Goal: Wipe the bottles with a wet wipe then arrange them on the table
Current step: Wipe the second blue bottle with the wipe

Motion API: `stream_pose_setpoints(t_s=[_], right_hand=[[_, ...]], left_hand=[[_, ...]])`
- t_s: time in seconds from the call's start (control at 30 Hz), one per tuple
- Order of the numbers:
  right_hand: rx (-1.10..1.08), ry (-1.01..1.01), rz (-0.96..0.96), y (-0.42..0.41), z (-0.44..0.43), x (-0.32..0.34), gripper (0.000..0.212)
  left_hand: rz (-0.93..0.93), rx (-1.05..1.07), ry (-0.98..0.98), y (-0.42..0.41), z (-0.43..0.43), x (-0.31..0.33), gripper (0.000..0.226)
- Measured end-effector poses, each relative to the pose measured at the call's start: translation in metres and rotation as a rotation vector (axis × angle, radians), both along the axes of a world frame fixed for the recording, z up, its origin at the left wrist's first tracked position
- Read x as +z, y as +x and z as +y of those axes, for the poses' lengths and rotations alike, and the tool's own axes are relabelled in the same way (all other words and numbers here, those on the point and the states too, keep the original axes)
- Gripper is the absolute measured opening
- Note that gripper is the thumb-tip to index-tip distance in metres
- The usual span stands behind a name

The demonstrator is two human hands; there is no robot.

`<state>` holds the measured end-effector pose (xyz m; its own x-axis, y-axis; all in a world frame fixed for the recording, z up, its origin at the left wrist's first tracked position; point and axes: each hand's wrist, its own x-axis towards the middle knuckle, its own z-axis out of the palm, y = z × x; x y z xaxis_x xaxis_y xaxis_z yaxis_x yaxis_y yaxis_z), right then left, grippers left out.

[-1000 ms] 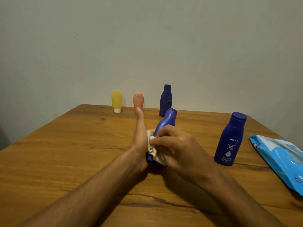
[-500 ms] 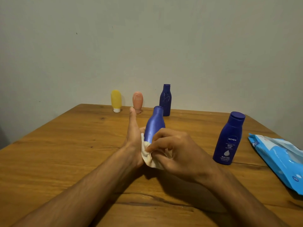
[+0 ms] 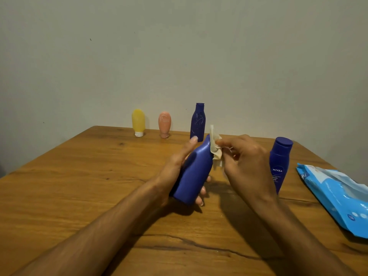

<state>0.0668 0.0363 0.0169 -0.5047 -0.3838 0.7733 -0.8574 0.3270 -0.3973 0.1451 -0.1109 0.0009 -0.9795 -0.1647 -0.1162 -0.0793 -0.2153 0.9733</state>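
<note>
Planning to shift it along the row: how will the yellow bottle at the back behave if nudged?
The yellow bottle stands on its narrow white cap with a wider body above, so a nudge would probably tip it rather than slide it. Its rounded body may then roll. It looks like soft plastic, likely light and not fragile.

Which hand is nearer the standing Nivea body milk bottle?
Right. The right hand, pinching the wet wipe, is just left of the Nivea body milk bottle. The left hand is farther left, gripping the tilted blue bottle.
</note>
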Motion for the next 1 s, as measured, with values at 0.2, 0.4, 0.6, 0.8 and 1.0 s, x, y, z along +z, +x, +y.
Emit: stream_pose_setpoints(t_s=[0.2, 0.4, 0.6, 0.8, 1.0], right_hand=[[-0.041, -0.31, -0.275, -0.014, 0.002, 0.006, 0.021], [0.054, -0.459, -0.254, -0.007, 0.002, 0.013, 0.02], [0.211, -0.216, -0.092, 0.004, -0.005, 0.007, 0.028], [0.239, -0.14, 0.017, 0.006, -0.001, 0.012, 0.025], [0.13, -0.13, -0.066, 0.002, 0.0, 0.009, 0.023]], left_hand=[[0.198, 0.255, -0.552, 0.0, -0.004, 0.002, 0.029], [0.284, 0.273, -0.716, 0.001, -0.005, 0.0, 0.043], [0.321, 0.28, -0.782, 0.001, -0.007, 0.0, 0.045], [0.34, 0.319, -0.764, -0.001, -0.013, -0.002, 0.047], [0.263, 0.373, -0.047, 0.001, -0.011, 0.014, 0.031]])
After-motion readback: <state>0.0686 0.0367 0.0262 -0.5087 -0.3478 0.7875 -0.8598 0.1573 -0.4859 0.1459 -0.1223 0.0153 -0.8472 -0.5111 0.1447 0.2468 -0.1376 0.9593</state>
